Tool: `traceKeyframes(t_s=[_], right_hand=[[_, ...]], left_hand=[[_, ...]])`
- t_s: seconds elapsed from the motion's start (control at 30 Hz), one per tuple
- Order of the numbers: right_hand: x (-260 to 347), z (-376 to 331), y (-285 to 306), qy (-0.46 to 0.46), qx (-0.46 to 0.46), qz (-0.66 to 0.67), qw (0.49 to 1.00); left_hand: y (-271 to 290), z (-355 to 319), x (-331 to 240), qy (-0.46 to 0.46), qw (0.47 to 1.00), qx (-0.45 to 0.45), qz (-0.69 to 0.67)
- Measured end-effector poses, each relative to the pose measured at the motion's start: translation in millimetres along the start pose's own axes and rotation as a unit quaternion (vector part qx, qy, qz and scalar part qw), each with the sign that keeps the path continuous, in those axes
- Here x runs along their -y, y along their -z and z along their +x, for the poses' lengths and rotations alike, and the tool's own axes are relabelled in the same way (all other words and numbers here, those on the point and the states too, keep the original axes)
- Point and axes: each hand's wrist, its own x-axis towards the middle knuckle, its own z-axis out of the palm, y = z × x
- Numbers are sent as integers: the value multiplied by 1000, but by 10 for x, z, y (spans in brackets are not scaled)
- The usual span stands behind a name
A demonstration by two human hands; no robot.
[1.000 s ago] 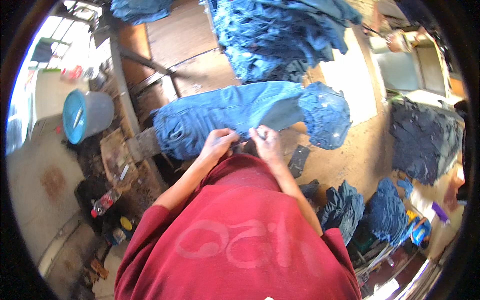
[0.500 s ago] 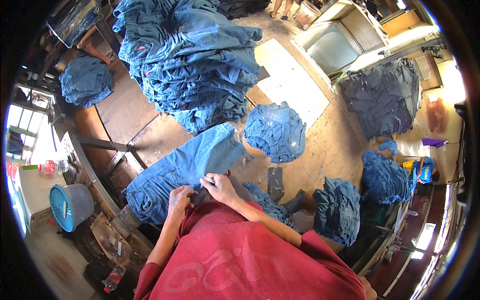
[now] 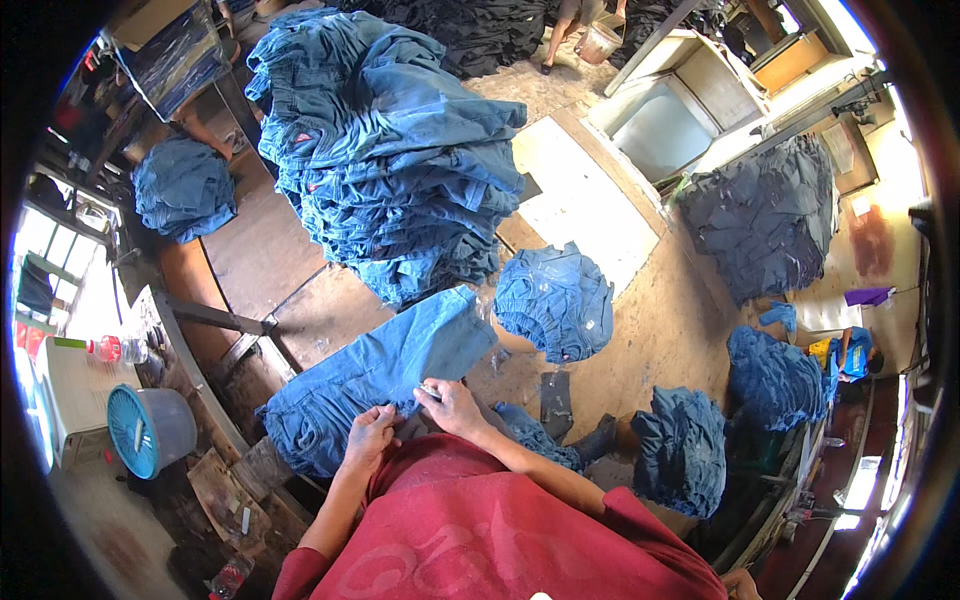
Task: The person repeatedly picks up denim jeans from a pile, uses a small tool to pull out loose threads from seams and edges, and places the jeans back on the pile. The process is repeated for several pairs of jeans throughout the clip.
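A pair of blue denim trousers [image 3: 375, 372] lies stretched out in front of me, slanting from lower left to upper right. My left hand [image 3: 372, 434] is closed at the near edge of the denim, its fingers pinching the cloth. Just to its right, my right hand [image 3: 452, 408] is closed around a small metallic tool whose tip shows between thumb and fingers. Its exact kind is too small to make out. Both hands stay close together, low over the trousers' near edge.
Beyond the trousers rises a tall pile of blue jeans [image 3: 390, 150]. A smaller denim bundle [image 3: 555, 302] lies on the floor. Dark grey garments [image 3: 765, 215] are heaped at right, with denim piles [image 3: 682, 450] nearer. A lidded bucket [image 3: 165, 430] stands left. Another person [image 3: 562, 35] is far off.
The whole scene sits lower in the picture, as my view has tilted up slightly. Both hands remain at the trousers' near edge, with the right still gripping the small tool.
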Motion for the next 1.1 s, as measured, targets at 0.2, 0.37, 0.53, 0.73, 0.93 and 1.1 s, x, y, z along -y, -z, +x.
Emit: traceKeyframes(t_s=[0.2,0.37,0.53,0.73,0.93,1.1], right_hand=[[95,-57,137,-36,7,-57,998],[406,-229,401,-12,22,-67,997],[706,-382,280,33,-4,-196,980],[898,-372,-33,124,-14,-375,919],[1023,-508,-79,123,-16,-341,932],[1059,-516,-130,142,-56,-332,931]], left_hand=[[33,-124,-291,-13,990,95,100],[45,-241,-476,-122,885,56,446],[99,-208,-479,-33,969,195,150],[241,-139,-338,-3,967,248,52],[335,-133,-191,-11,967,251,47],[400,-53,-150,16,966,256,28]])
